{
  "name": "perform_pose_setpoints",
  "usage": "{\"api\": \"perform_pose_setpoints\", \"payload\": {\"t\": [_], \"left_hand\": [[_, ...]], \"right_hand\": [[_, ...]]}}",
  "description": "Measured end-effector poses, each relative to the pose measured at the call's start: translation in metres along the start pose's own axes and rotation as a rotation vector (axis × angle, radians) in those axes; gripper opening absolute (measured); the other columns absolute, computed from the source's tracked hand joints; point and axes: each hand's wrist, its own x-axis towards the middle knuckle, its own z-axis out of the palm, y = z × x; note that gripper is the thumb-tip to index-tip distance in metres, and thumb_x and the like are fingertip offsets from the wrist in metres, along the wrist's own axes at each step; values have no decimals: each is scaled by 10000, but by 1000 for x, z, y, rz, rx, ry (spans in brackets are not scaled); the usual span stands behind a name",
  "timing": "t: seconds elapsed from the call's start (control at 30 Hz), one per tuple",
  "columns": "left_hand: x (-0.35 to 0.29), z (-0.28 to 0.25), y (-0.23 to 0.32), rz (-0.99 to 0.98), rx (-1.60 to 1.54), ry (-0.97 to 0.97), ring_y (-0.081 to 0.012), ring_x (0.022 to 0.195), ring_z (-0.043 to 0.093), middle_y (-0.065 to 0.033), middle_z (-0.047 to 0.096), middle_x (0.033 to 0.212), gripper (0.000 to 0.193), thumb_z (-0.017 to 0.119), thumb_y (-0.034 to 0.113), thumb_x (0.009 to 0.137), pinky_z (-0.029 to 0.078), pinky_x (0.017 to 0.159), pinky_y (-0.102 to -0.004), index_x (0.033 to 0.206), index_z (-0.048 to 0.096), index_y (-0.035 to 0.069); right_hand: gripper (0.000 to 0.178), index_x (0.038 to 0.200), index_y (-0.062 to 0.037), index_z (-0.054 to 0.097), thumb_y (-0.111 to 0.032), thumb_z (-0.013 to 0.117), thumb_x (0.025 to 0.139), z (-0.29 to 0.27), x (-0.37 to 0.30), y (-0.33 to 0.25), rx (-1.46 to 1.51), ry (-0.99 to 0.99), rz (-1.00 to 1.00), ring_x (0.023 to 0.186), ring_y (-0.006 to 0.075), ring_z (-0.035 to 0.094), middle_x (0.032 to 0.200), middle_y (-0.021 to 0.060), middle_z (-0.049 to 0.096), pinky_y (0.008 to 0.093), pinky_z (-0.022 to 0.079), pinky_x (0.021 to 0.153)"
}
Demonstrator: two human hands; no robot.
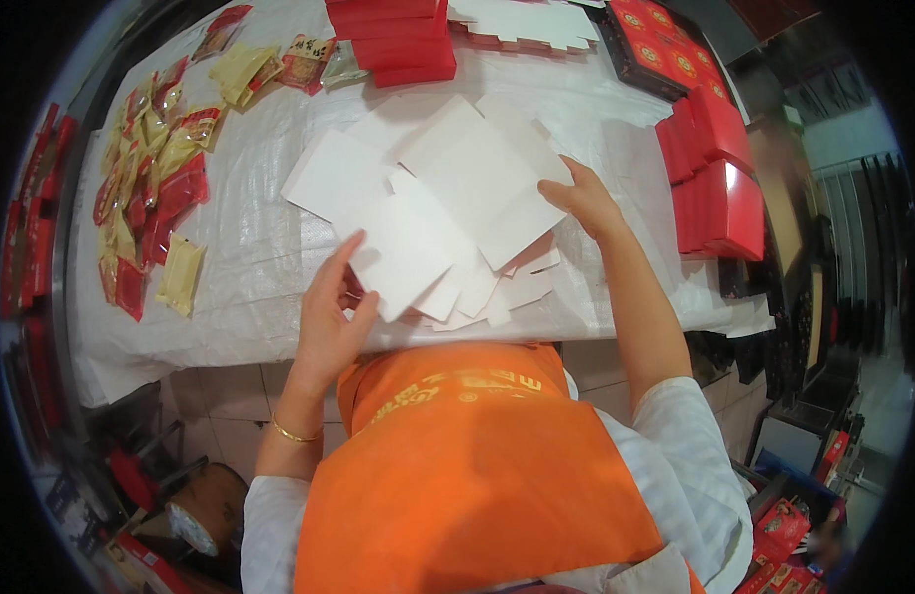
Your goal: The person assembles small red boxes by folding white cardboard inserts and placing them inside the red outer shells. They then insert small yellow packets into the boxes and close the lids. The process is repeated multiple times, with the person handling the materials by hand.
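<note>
A flat white box blank point(467, 168) with panels and flaps lies before me, plain side up, over other flat blanks point(522, 290). My right hand point(583, 201) grips its right edge, thumb on the top face. At the near-left corner, my left hand point(337, 309) curls around the edge of a white panel point(403, 249), with thumb and forefinger at two of its corners. The fingers beneath are partly hidden. Whether all the overlapping white panels belong to one blank, I cannot tell.
Wrapped snack packets point(145, 183) in gold and red lie at the left on the white table cover point(249, 257). Red boxes point(393, 45) are stacked at the back, beside more white blanks point(527, 22). Further red boxes point(720, 188) and a patterned red carton point(665, 45) stand at the right.
</note>
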Motion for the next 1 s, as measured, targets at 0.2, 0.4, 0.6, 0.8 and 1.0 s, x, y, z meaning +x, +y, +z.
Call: {"api": "perform_pose_setpoints", "payload": {"t": [0.2, 0.4, 0.6, 0.8, 1.0], "left_hand": [[4, -16, 9, 140, 318, -25, -200, 967, 562, -65, 553, 1013, 530, 616, -89, 757, 478, 877, -302, 1257, 652, 83], [14, -7, 16, 497, 447, 89, -287, 1069, 546, -81, 605, 1096, 297, 714, -75, 637, 453, 918, -377, 883, 708, 92], [19, 1, 26, 557, 296, -258, -270, 940, 604, -67, 652, 946, 277, 758, -51, 616, 476, 838, -367, 856, 706, 78], [3, 34, 42, 652, 257, -439, -231, 740, 591, -31, 634, 821, 217, 801, 29, 692, 472, 661, -329, 884, 717, 87], [-3, 48, 41, 612, 191, -527, -225, 737, 587, -26, 617, 799, 145, 786, 63, 762, 468, 664, -336, 884, 718, 100]], "right_hand": [[622, 1356, 64, 557, -158, 665, 786, -10, -3, -4, 59, -201, 48, 1032, 211, 632, 1169, 160, 675, 320, 488, 917], [559, 1359, 25, 568, -136, 595, 825, -15, -18, -15, -347, -405, 79, 1034, 191, 632, 1174, 168, 679, 313, 500, 900], [577, 1389, 42, 533, -360, 579, 977, -2, -23, -32, -515, -412, -302, 1166, 253, 600, 1279, 191, 654, 345, 452, 1004], [786, 1306, 56, 615, -642, 441, 991, 1, -2, -41, -387, -357, 54, 1163, 283, 594, 1287, 196, 642, 335, 426, 1021], [682, 1256, 47, 657, -561, 486, 998, 17, 9, -62, -507, -494, 199, 1152, 243, 597, 1236, 154, 676, 308, 428, 1001]]}}
